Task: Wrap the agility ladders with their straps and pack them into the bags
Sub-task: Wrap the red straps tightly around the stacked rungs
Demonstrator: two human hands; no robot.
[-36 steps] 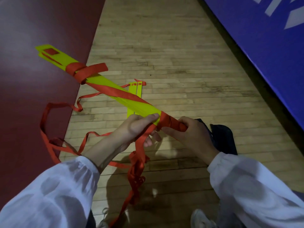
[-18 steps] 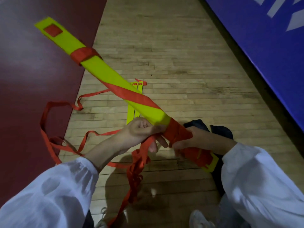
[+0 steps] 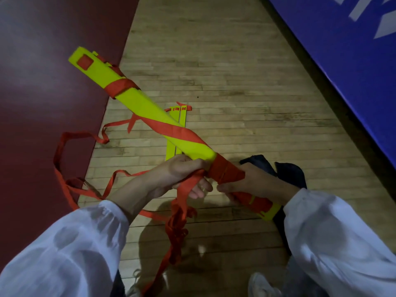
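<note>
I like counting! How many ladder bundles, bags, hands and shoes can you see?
Ladder bundles: 2, one held, one on the floor
Bags: 1, dark, by the right arm
Hands: 2, left hand, right hand
Shoes: 2
Total: 7

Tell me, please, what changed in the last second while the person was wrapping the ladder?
The yellow ladder bundle rolled, so its flat face now shows, and slid toward the person; its near end now sticks out past the right hand. The left hand closed into a fist on the red strap. Both hands kept their grip; the loose strap, spare rungs and dark bag stayed on the floor.
</note>
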